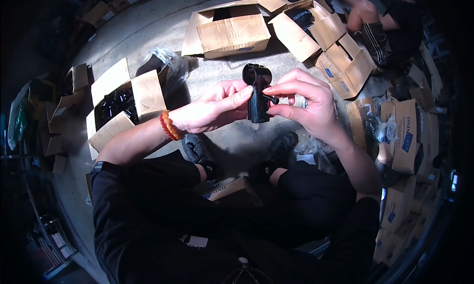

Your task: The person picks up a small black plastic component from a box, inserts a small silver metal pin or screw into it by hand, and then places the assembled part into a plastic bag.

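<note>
In front of me, above the floor, my left hand (215, 109) grips a glossy black part (259, 104) with a tall body and a round, cap-like upper end. The thumb lies along its left side. My right hand (311, 101) is at the part's right side, with thumb and fingertips closed around a small black bolt-like piece (274, 101) that sticks out there. Whether this piece is fixed to the part cannot be seen. To the left, an open carton (148, 94) holds many shiny black parts (117, 106).
A large open carton (232, 35) stands ahead. Farther right are open cartons (340, 69), one with black coiled items (302, 20), near a seated person (395, 32). Stacked boxes (406, 136) line the right. Clear plastic bags (170, 64) lie about. A box (232, 189) sits between my feet.
</note>
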`<state>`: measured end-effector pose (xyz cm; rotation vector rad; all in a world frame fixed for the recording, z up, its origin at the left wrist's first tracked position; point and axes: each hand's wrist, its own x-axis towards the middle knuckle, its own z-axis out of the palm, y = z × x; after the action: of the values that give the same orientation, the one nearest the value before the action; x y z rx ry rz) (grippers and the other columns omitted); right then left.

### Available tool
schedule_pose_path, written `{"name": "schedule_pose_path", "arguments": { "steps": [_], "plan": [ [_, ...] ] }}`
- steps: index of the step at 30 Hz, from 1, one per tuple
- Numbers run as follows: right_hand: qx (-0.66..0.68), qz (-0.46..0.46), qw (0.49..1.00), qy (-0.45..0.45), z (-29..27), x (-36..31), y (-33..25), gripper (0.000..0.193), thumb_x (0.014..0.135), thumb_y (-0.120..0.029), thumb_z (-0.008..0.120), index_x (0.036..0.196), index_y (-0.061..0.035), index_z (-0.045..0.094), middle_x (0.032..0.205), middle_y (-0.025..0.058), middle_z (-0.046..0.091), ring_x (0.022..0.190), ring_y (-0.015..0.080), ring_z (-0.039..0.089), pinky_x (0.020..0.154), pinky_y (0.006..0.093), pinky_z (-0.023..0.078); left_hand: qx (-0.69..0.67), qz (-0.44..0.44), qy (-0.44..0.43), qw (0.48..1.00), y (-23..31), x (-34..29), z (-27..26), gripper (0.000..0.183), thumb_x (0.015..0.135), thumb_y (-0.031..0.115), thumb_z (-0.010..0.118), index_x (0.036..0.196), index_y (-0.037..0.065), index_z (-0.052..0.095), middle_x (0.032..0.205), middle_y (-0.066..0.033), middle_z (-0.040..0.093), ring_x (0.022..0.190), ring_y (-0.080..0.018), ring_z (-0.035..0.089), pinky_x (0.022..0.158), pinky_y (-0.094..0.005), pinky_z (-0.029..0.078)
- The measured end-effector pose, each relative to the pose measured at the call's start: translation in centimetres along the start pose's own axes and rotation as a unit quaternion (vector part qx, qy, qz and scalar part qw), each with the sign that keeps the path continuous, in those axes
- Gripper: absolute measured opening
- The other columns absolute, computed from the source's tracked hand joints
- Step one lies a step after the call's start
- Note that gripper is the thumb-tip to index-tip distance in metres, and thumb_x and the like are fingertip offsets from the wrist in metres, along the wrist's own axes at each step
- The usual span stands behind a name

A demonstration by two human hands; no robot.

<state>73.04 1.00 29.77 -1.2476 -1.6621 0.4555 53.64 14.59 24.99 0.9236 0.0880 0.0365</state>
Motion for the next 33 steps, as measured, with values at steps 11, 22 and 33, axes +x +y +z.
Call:
{"name": "schedule_pose_path", "arguments": {
  "steps": [11,22,33],
  "plan": [
    [0.17,0.102,0.98,0.03,1.3,-1.2,1.2,0.028,0.079,-0.012,0.079,0.102,-0.0016,0.066,0.091,0.0038,0.061,0.081,0.0096,0.06,0.065,0.0233,0.049,0.081,0.001,-0.022,0.996,0.5,0.1,0.3,0.042,0.099,0.031,0.053,0.13,0.002,0.052,0.122,-0.011,0.061,0.111,-0.0194,0.061,0.099,-0.0387,0.047],
    [-0.013,-0.136,0.99,0.025,1.2,-2.3,2.4,0.061,0.071,-0.037,0.081,0.11,0.0017,0.055,0.102,0.0171,0.065,0.079,0.0249,0.065,0.064,0.0318,0.054,0.349,0.104,-0.037,0.93,2.2,-1.0,2.8,0.048,0.093,0.012,0.064,0.136,0.001,0.046,0.108,-0.0078,0.065,0.092,-0.0099,0.062,0.085,-0.027,0.051],
    [-0.09,-0.194,0.973,0.086,0.8,-2.4,0.7,0.055,0.07,-0.036,0.083,0.104,-0.0018,0.056,0.098,0.0119,0.059,0.088,0.0237,0.06,0.072,0.0317,0.051,0.282,0.105,-0.024,0.953,1.9,-1.2,3.7,0.044,0.094,0.011,0.063,0.134,-0.001,0.049,0.112,-0.007,0.064,0.1,-0.0094,0.059,0.086,-0.0271,0.05]
  ]
}}
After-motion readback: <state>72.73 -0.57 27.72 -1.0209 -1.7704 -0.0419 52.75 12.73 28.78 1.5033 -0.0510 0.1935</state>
